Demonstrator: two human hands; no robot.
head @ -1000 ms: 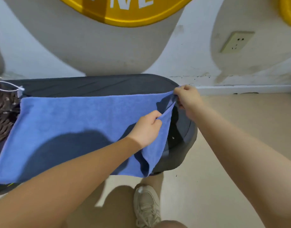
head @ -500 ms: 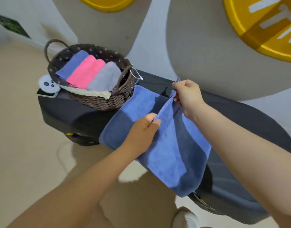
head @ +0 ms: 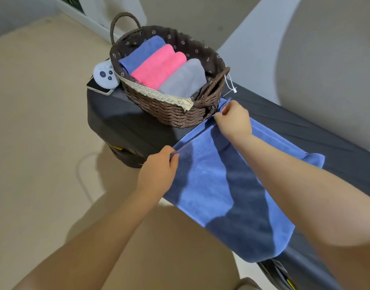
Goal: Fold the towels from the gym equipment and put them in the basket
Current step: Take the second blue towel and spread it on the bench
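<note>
Head view: both hands pinch the blue towel (head: 221, 185) on the bench (head: 125, 124), left hand (head: 159, 170) at its near corner, right hand (head: 234, 120) beside the basket (head: 171, 111). Square both corners before pressing the fold flat.

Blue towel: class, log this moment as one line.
step: folding | left hand: pinches blue towel near edge | right hand: pinches far corner | basket: three folded towels
</note>
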